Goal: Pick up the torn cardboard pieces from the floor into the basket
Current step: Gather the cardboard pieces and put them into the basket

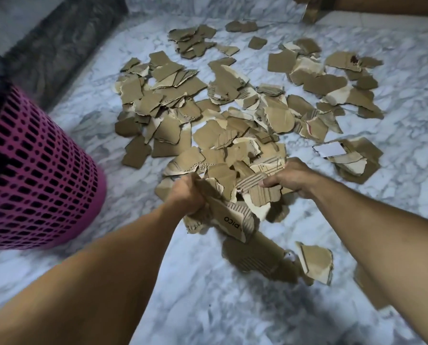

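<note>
While both hands worked at the near edge of the heap, the left hand (pixel 185 195) was curled tight round a bundle of torn cardboard pieces (pixel 223 220), one of them a corrugated scrap printed "PICO" (pixel 235 221) that hung below the fist. The right hand (pixel 290 176) lay knuckles-up on the heap, its fingers bent over a ribbed scrap (pixel 262 192) and seemingly pinching it.

To do this step well, I judged that the two hands should press their loads together into one stack before lifting, since ragged, flat pieces slip sideways out of a loose grip. A slow swing toward the basket would help, keeping the bundle level.

Most of the cardboard (pixel 233 108) was spread thin across the middle of the marble floor (pixel 195 295) and toward its far edge, with a few strays (pixel 315 262) near the person. The scraps were brown, light and stiff, with torn pale edges and exposed fluting on some. One carried a white label (pixel 330 149). The floor looked smooth and glossy, veined grey on white. The basket (pixel 34 175), a pink plastic lattice, stood at the floor's left edge, well apart from the heap.
</note>
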The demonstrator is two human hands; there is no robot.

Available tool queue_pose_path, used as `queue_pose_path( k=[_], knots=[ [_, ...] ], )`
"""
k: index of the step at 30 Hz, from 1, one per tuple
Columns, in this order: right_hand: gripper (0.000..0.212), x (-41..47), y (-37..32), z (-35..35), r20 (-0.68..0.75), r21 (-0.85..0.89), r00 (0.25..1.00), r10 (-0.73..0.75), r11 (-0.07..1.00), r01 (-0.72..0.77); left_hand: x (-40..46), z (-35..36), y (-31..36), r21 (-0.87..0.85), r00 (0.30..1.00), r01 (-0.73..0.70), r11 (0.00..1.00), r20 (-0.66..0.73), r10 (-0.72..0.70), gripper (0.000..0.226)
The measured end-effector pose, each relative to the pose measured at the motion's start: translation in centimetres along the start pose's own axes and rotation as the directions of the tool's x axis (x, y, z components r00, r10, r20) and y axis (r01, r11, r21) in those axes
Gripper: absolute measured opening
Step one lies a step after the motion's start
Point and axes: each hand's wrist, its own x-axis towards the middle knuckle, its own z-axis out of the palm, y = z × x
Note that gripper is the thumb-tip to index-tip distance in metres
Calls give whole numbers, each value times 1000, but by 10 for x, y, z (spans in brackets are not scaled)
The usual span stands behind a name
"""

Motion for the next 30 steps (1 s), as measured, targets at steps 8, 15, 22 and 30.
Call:
queue_pose_path(
  k=[8, 15, 22, 30],
  knots=[
    [58, 47, -39, -3, -65, -17, 997, -43, 999, 42, 46, -25, -11, 19, 985, 126, 992, -123, -123, 60],
    [122, 79, -41, -1, -62, -146, 997, -44, 989, 34, 64, -22, -15, -336, 905, 410, 848, 30, -425, 127],
    [144, 81, -45, 15, 10, -267, 1000, 17, 964, -14, 69, -10, -3, -541, 912, 384, 748, 98, -398, 115],
    [129, 79, -35, 31, 116, 23, 993, -34, 999, 31, 53, -13, 8, -666, 921, 374, 646, 184, -343, 66]
  ],
)
